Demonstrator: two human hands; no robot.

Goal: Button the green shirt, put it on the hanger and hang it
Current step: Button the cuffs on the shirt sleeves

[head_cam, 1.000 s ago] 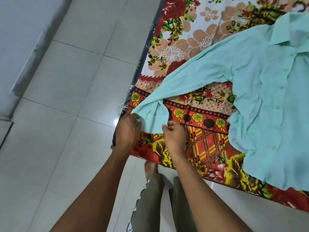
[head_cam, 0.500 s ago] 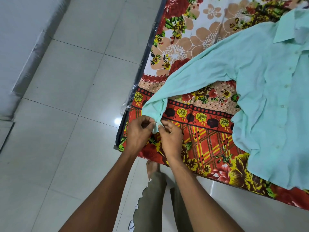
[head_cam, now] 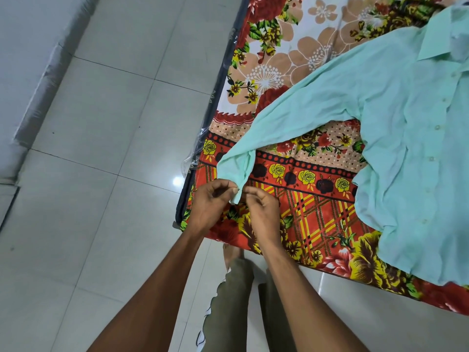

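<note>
From the head camera, the green shirt (head_cam: pixel 396 138) lies spread on the bed's floral bedsheet (head_cam: pixel 317 207), its front buttoned, collar at the far right. One long sleeve (head_cam: pixel 299 115) stretches out from the shirt body toward the bed's near corner, and that's where the action is. The left hand (head_cam: pixel 210 207) has its grip pinched tight on the cuff (head_cam: pixel 237 174), thumb and fingertips together on the fabric edge. The right hand (head_cam: pixel 262 212), just beside it, pinches the same cuff from the other side. Below the bed edge, pale floor tiles (head_cam: pixel 101 148).
</note>
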